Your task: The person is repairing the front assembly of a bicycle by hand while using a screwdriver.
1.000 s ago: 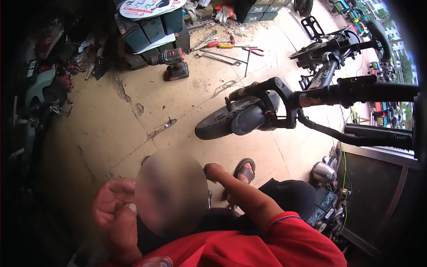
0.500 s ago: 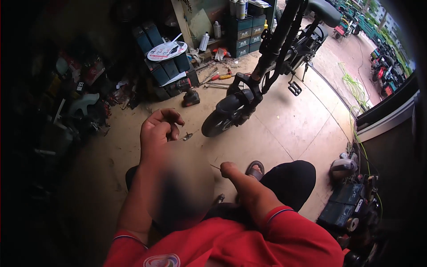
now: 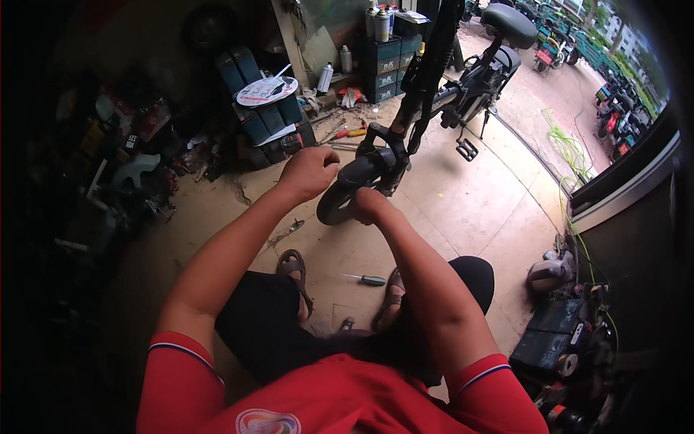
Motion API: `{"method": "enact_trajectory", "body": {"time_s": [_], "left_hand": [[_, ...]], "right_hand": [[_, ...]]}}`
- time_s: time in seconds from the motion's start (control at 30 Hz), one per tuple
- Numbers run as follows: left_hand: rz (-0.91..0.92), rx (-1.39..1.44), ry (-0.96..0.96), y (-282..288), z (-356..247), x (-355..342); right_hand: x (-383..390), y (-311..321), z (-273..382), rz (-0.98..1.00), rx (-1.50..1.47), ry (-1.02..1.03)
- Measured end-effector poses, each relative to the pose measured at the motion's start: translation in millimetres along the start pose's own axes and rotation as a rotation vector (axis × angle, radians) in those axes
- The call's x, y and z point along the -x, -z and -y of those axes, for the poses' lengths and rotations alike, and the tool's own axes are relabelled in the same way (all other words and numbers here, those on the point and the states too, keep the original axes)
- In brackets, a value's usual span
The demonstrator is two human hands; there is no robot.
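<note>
A black electric bike (image 3: 397, 137) stands in front of me, its front wheel (image 3: 337, 202) turned my way. My left hand (image 3: 309, 173) is at the wheel's left side, close to the black front fender (image 3: 365, 168). Its fingers curl inward; anything between them is hidden. On the other side, my right hand (image 3: 370, 206) overlaps the tyre's right edge. Only its back and wrist show, and the fingers are out of sight. A screwdriver (image 3: 372, 280) with a dark handle lies on the floor between my sandalled feet.
Dark batteries with a round white lid (image 3: 267, 90) on top stand at the left, beside a cordless drill (image 3: 290, 142). Screwdrivers (image 3: 349, 134) lie behind the wheel. Stacked batteries (image 3: 383, 69) carry spray cans. More batteries (image 3: 553, 329) and a green hose (image 3: 589, 249) are at the right.
Both hands have moved forward to the front wheel. The screwdriver, whose shaft stuck out of my right hand before, now lies on the floor. My view has shifted slightly.
</note>
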State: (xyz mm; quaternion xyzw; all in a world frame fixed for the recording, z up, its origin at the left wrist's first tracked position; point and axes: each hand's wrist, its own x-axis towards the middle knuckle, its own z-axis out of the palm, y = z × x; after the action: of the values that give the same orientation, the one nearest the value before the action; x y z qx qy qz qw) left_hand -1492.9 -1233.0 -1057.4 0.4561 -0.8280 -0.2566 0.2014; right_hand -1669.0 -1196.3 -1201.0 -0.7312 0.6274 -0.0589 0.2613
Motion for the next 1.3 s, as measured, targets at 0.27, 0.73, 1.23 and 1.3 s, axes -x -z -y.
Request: {"method": "enact_trajectory", "body": {"time_s": [0.27, 0.73, 1.23, 1.3], "left_hand": [[0.019, -0.246, -0.217, -50, 32, -62], [0.104, -0.403, -0.695, -84, 64, -121], [0.049, -0.356, -0.797, -99, 70, -138], [0.066, -0.309, -0.77, -97, 67, -143]], "right_hand": [[26, 122, -20, -0.286, -0.062, -0.026], [-9, 94, -49, -0.415, -0.229, -0.153], [-13, 86, -50, -0.641, -0.269, -0.141], [-13, 86, -53, -0.653, -0.236, -0.128]]}}
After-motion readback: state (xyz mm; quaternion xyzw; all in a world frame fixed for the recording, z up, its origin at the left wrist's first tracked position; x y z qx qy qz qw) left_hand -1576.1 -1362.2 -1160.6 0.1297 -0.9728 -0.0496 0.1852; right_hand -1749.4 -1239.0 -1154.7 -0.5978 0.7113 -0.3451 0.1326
